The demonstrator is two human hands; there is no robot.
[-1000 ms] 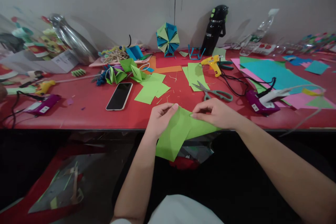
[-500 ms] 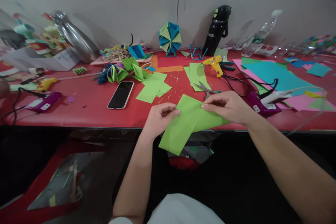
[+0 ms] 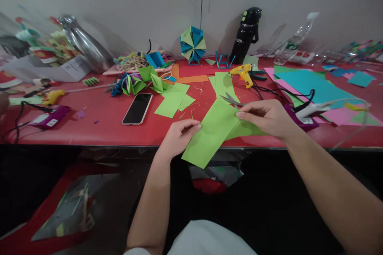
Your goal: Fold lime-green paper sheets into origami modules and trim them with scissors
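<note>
A sheet of green paper (image 3: pixel 211 132) is stretched between my two hands over the front edge of the red table. My left hand (image 3: pixel 181 135) pinches its left edge between thumb and fingers. At the upper right edge, my right hand (image 3: pixel 265 117) grips it the same way. Another green piece (image 3: pixel 245 129) sticks out behind the sheet, under my right hand. Scissors (image 3: pixel 231 100) lie just past the sheet, partly covered. Green paper pieces (image 3: pixel 172 101) rest on the table to the left.
A phone (image 3: pixel 137 108) lies left of the paper. Beyond are a yellow glue gun (image 3: pixel 243 73), a black bottle (image 3: pixel 245 38) and a blue-green folded paper ball (image 3: pixel 193 44). Power strips (image 3: pixel 52 116) with cables and coloured sheets (image 3: pixel 311 83) sit at the sides.
The held sheet has turned and risen a little, hiding more of the scissors. My right hand has moved slightly right and up, my left hand slightly left.
</note>
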